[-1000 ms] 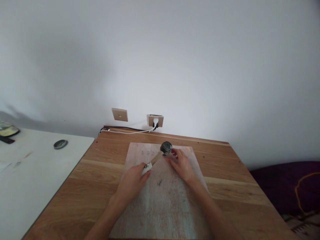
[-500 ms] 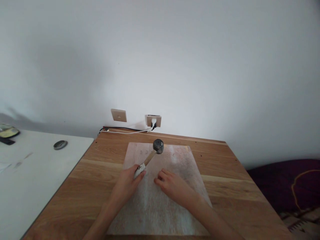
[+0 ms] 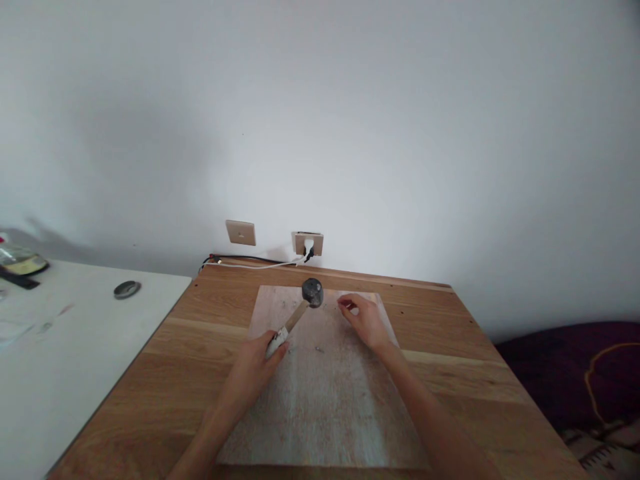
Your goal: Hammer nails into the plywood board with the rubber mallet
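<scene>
My left hand (image 3: 260, 357) is closed round the pale lower grip of a hammer (image 3: 299, 313) with a wooden handle and a dark round head. The hammer points up and to the right above a worn, whitish wooden board (image 3: 320, 407). Over the board's upper right part is my right hand (image 3: 364, 320), thumb and forefinger brought together. Whatever lies between those fingertips is too small to make out. Small marks or bits dot the board's upper part, and a tiny object (image 3: 319, 349) lies nearer its middle.
The board rests on a brown wooden table (image 3: 450, 387) against a white wall. Cables (image 3: 250, 263) run along the back edge to a wall socket (image 3: 309, 244). At left, a white table (image 3: 90, 360) carries a round dark lid (image 3: 127, 289) and a bottle (image 3: 23, 261).
My right hand has moved forward and to the right, from the board's middle to its upper right, uncovering a tiny object. The hammer has shifted only slightly in my left hand.
</scene>
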### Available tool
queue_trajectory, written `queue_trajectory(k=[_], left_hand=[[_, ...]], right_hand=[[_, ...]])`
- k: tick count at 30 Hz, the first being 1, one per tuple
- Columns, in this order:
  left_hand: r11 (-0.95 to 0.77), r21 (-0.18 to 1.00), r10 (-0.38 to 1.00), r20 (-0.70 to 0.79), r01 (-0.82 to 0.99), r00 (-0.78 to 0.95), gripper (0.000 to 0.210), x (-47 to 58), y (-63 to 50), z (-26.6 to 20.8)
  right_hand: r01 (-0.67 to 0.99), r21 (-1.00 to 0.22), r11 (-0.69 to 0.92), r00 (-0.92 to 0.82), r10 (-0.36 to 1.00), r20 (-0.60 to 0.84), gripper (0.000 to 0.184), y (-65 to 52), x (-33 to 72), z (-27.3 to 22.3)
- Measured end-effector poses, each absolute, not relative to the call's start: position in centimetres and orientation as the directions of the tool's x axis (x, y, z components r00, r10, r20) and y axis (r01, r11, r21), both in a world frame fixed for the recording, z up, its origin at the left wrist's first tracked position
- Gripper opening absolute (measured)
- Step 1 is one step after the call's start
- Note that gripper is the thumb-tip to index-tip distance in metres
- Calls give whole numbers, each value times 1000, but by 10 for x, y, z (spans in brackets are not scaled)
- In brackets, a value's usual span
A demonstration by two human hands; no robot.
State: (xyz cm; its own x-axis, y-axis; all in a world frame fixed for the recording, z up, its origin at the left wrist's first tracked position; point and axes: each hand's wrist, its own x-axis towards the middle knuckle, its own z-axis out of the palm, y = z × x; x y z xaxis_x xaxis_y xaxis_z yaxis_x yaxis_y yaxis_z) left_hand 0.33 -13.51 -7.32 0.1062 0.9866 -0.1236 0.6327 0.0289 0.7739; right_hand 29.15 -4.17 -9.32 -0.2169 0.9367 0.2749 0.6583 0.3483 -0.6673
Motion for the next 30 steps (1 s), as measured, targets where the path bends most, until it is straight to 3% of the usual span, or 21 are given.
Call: queue_trajectory(k=[21, 30], left_hand=[[-17, 720, 975, -143, 693, 172, 28, 27, -125, -66], [-89, 677, 965, -125, 731, 233, 22, 44, -113, -64]], right_hand=[[776, -519, 358, -266, 932, 246, 9, -33, 287, -104], [805, -513, 299, -184, 947, 263, 17, -56, 310, -102]])
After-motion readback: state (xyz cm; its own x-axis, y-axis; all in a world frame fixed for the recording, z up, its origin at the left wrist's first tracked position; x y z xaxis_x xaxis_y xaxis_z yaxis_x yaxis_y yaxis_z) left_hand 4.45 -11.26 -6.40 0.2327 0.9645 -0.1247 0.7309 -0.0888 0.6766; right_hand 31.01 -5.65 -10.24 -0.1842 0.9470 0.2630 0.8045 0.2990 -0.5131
